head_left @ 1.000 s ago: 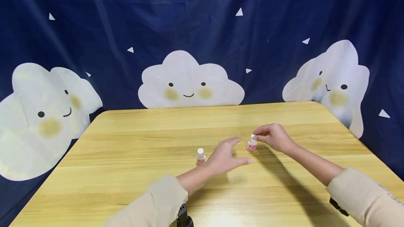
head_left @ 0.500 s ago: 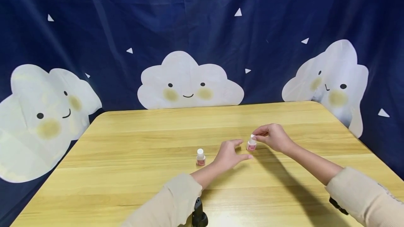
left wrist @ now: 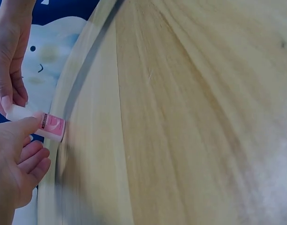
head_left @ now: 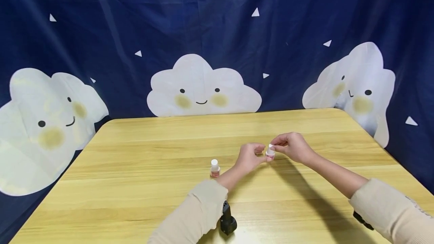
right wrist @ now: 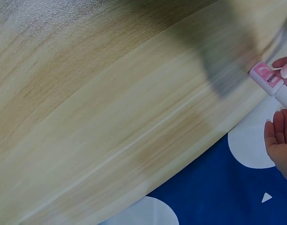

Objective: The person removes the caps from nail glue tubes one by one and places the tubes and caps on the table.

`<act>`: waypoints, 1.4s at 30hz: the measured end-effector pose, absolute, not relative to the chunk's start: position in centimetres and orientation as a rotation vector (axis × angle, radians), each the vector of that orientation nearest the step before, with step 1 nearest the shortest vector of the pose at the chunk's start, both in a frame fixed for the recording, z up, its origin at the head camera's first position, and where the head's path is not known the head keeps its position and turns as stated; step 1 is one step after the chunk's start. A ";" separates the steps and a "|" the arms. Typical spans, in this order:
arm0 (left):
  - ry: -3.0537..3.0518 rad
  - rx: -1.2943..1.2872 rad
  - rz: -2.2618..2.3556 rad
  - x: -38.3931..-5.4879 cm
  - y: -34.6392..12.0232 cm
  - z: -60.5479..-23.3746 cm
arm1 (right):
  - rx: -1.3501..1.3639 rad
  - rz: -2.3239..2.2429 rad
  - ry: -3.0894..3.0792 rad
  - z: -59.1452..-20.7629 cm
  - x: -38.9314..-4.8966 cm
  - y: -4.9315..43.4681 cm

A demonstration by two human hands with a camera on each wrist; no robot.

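- Right hand (head_left: 293, 148): pinches the white cap (left wrist: 19, 112) of a bottle (left wrist: 53, 125).
- Left hand (head_left: 249, 157): curled round the same bottle (pink-labelled).
- Second bottle (head_left: 215, 169): stands on the table (head_left: 149, 183).

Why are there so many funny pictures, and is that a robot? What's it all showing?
No robot! That's a person's right hand and left hand. The big pictures come from a camera on the head, looking down; the tilted ones come from cameras on the wrists. On the wooden table, the left bottle stands upright. The right hand pinches the white cap of the right bottle. The left hand is at that bottle too; I can't tell whether it's gripping. Behind hangs a blue cloth with smiley clouds.
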State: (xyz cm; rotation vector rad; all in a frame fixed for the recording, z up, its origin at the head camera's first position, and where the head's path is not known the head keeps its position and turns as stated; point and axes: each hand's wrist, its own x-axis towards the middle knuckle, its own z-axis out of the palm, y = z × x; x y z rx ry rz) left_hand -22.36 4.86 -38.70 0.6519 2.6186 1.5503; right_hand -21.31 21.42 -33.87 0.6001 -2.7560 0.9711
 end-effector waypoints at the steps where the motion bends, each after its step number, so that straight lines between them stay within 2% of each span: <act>1: 2.619 0.656 1.555 -22.5 4.9 -38.7 | 0.599 0.969 -2.758 -33.9 -21.3 21.4; 21: 2.655 0.699 1.579 -22.8 5.6 -39.5 | 0.593 1.077 -2.716 -34.3 -21.4 21.5; 42: 2.659 0.681 1.581 -22.5 5.8 -39.2 | 0.435 1.169 -2.679 -35.5 -21.4 21.2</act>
